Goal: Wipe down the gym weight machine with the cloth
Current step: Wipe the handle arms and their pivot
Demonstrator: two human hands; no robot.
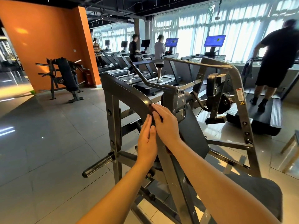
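**Now wiping the curved frame bar, both grips on the cloth's stretch of metal**

Judging by how things lie, the wipe itself is the step in hand. The weight machine [115,126] stands on the tiled floor right in front of the person. The cloth [151,109], a dark red-brown patch, lies on its curved bar [129,92].

The right grip [166,125] reaches in from the lower right. Its fingers [156,108] are spread straight and flat over the cloth, pressing it to the metal rather than closing round it; the thumb is hidden. The left grip [146,143] is apart too, fingers straight and together, set edge-on against the left side of the bar just below the cloth. Whether it touches the cloth or only the bar I cannot tell.

The bar's long axis runs from high and far at the upper left, arching over and sloping down toward the person at the lower right. Little of the cloth shows, but that part seems to lie lengthwise along the same line. A reddish scrap under the right wrist may be its trailing end; that is not certain.

The next move probably calls for sliding the pressed cloth along the bar's curve, up toward the far end or down toward the person, with steady flat pressure so it does not bunch or slip off the narrow face. The black back pad [194,131] and the weight peg [97,165] jutting left look yet to be done, though nothing shows this outright.
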